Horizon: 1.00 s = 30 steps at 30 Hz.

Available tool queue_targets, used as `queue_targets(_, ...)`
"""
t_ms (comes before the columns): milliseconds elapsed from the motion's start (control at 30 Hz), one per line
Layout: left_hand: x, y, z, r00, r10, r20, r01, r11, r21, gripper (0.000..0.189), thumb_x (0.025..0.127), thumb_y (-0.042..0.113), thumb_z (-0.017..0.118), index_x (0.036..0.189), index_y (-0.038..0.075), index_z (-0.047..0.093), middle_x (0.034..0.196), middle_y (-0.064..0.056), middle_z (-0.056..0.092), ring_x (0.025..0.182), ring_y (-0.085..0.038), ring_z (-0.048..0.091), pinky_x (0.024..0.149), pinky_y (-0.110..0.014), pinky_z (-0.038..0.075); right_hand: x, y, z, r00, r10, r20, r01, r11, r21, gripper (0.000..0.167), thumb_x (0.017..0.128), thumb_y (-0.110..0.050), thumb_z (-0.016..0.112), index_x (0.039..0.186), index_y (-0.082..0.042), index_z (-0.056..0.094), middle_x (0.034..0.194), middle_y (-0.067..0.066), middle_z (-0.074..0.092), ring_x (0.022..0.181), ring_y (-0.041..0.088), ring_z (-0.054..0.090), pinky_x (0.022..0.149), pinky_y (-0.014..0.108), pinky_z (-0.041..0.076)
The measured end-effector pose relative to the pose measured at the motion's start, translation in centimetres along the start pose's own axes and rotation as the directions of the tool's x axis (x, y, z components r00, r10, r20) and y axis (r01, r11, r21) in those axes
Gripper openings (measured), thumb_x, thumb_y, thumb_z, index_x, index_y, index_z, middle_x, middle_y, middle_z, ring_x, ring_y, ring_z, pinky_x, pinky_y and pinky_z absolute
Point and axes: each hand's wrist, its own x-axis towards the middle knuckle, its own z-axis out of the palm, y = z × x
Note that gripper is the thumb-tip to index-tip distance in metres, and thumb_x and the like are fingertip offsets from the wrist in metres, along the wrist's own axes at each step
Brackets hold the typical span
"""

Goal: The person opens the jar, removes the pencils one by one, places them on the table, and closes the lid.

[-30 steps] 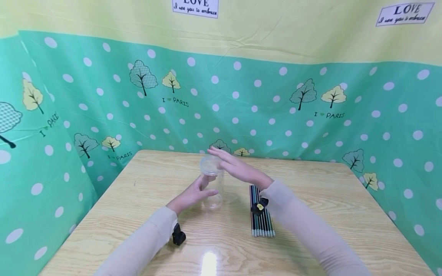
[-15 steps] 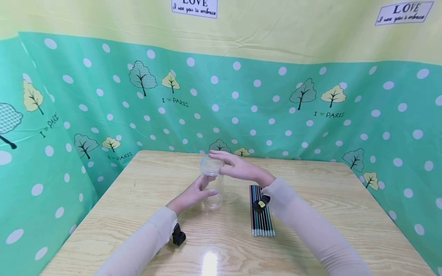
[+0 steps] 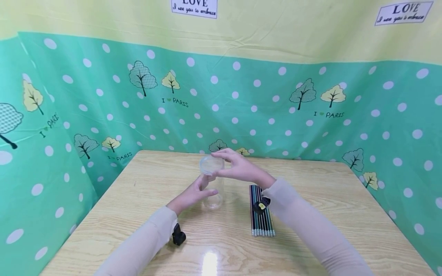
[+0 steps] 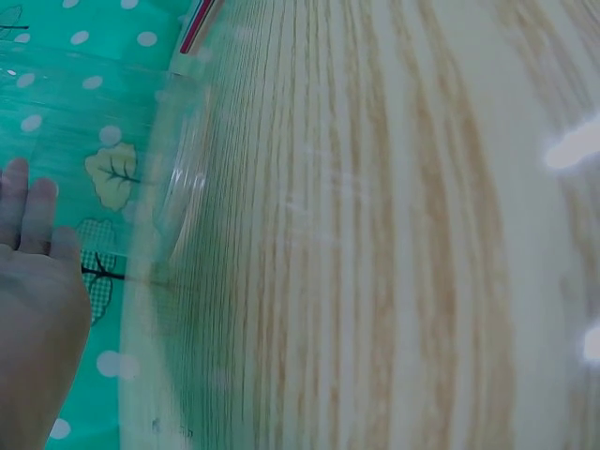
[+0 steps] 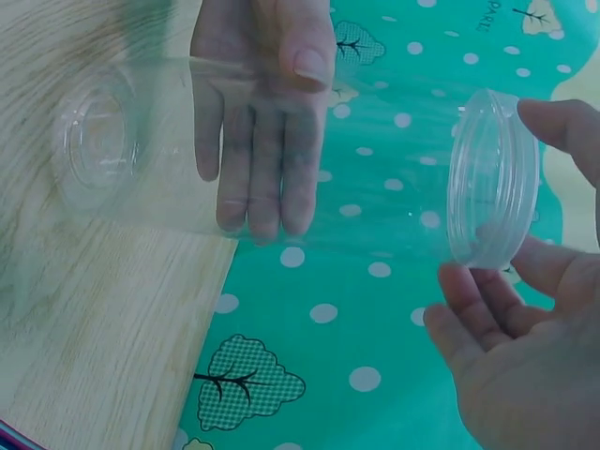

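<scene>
A tall clear plastic jar [image 3: 213, 202] stands upright on the wooden table with its round clear lid [image 3: 211, 165] on top. My left hand [image 3: 192, 194] holds the jar's body from the left, thumb on the near side and fingers behind. Through the transparent wall in the right wrist view, those fingers [image 5: 269, 173] show long and nearly straight. At the top, my right hand [image 3: 239, 167] grips the lid's edge between thumb and fingers. The right wrist view shows this grip around the lid rim [image 5: 497, 178]. Nothing shows inside the jar.
To the right of the jar, several dark pencils [image 3: 263, 224] with pale ends lie side by side, partly under the right wrist camera [image 3: 261, 206]. A green dotted curtain [image 3: 259, 107] hangs behind the wooden table [image 3: 155, 168].
My right hand has gone from lying with extended fingers over the lid to curling thumb and fingers around its edge. My left hand and the jar stay put.
</scene>
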Motion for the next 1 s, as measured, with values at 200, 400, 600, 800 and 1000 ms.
queue_targets(200, -0.1, 0.1, 0.0, 1.000, 0.003, 0.003, -0.003, 1.000, -0.005, 0.088, 0.097, 0.031, 0.069, 0.159, 0.042, 0.007, 0.163, -0.009, 0.025, 0.151, -0.029, 0.016, 0.115, -0.065, 0.017, 0.0, -0.1, 0.3, 0.999, 0.004, -0.049, -0.005, 1.000, -0.031, 0.067, 0.088, -0.038, 0.078, 0.145, -0.012, 0.053, 0.140, 0.004, 0.049, 0.129, 0.021, 0.046, 0.105, 0.048, 0.042)
queue_targets(400, 0.0, 0.1, 0.1, 1.000, 0.003, 0.004, -0.003, 1.000, -0.004, 0.090, 0.096, 0.031, 0.069, 0.160, 0.040, 0.006, 0.163, -0.011, 0.025, 0.151, -0.031, 0.014, 0.115, -0.066, 0.015, 0.0, -0.2, 0.5, 0.997, 0.008, -0.070, -0.012, 0.998, -0.060, 0.066, 0.087, -0.038, 0.079, 0.143, -0.013, 0.056, 0.139, 0.003, 0.051, 0.126, 0.021, 0.049, 0.102, 0.046, 0.046)
queue_targets(600, 0.0, -0.1, 0.1, 1.000, -0.006, -0.006, 0.006, 1.000, 0.008, 0.090, 0.095, 0.033, 0.070, 0.160, 0.040, 0.008, 0.162, -0.010, 0.026, 0.151, -0.031, 0.015, 0.115, -0.067, 0.014, -0.2, 0.0, 0.5, 0.997, -0.015, -0.070, 0.010, 0.997, -0.080, 0.066, 0.088, -0.037, 0.078, 0.144, -0.012, 0.055, 0.143, 0.005, 0.050, 0.128, 0.023, 0.049, 0.104, 0.050, 0.045)
queue_targets(800, -0.1, -0.1, 0.1, 1.000, -0.013, -0.017, 0.014, 1.000, 0.018, 0.087, 0.095, 0.033, 0.071, 0.160, 0.038, 0.013, 0.161, -0.007, 0.030, 0.151, -0.031, 0.016, 0.115, -0.066, 0.013, -0.9, 0.5, 0.3, 0.998, -0.022, -0.063, 0.017, 0.996, -0.082, 0.069, 0.090, -0.043, 0.075, 0.149, -0.016, 0.049, 0.149, 0.003, 0.046, 0.134, 0.022, 0.044, 0.108, 0.054, 0.041)
queue_targets(1000, -0.2, 0.1, 0.1, 1.000, -0.005, -0.012, 0.005, 1.000, 0.015, 0.086, 0.095, 0.031, 0.070, 0.160, 0.035, 0.014, 0.161, -0.010, 0.029, 0.150, -0.031, 0.017, 0.115, -0.065, 0.016, -1.9, 1.3, -0.1, 0.998, 0.008, -0.068, -0.012, 0.998, -0.059, 0.071, 0.091, -0.048, 0.072, 0.150, -0.018, 0.047, 0.148, 0.003, 0.045, 0.135, 0.023, 0.042, 0.107, 0.057, 0.040)
